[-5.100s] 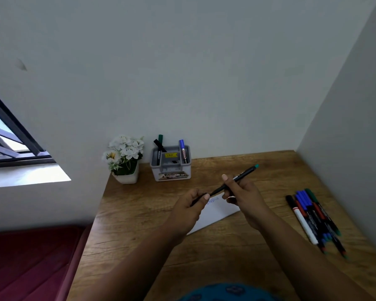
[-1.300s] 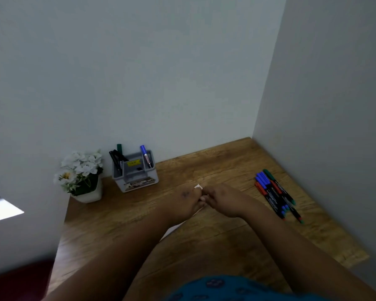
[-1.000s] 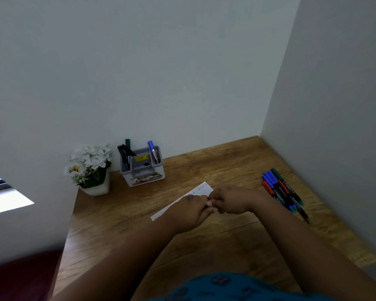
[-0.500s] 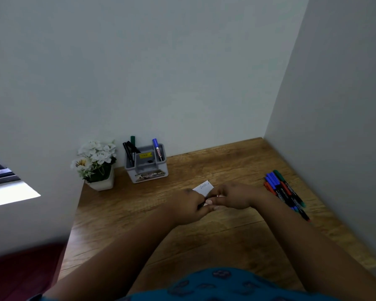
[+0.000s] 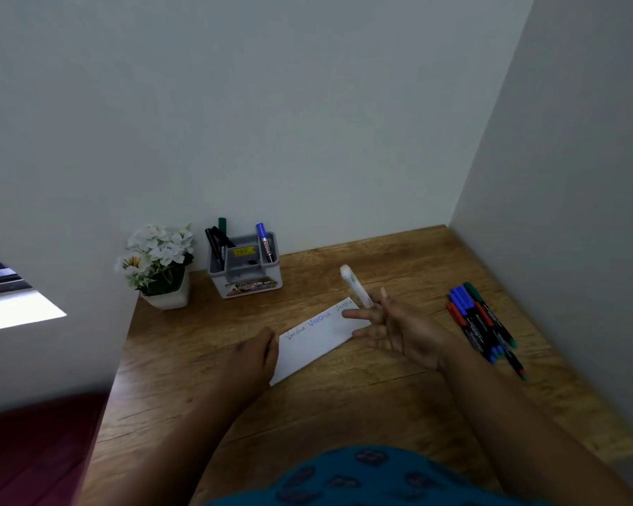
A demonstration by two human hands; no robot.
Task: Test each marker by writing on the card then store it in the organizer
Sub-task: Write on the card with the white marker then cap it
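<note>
And the hands have come apart: half a second ago both were bunched together over the card, and now the right hand (image 5: pixel 399 332) has lifted away with a white-barrelled marker (image 5: pixel 356 286) pointing up and back toward the far wall. Its grip looks loose, the marker caught between the raised fingers while the others splay out straight, and whether the cap is on I cannot tell, since the marker is blurred. The left hand (image 5: pixel 254 356) sits at the near left end of the card (image 5: pixel 320 336), fingers curled down onto its edge and pinning it to the table (image 5: pixel 399 403). With the hands apart, the card shows three scrawled words along its far edge, the last one right under the right hand's fingertips, so my read is that the writing test for this marker is done and storing comes next. The organizer (image 5: pixel 247 266) stands at the back edge of the table toward the left, just beside a pot of white flowers (image 5: pixel 158 262), already holding a blue marker and some dark ones. Over by the right edge, against the side wall, a bundle of untested markers (image 5: pixel 485 323) in blue, red, green and black waits its turn. Plenty left to do: a reach across to the organizer, then back for the next one.
</note>
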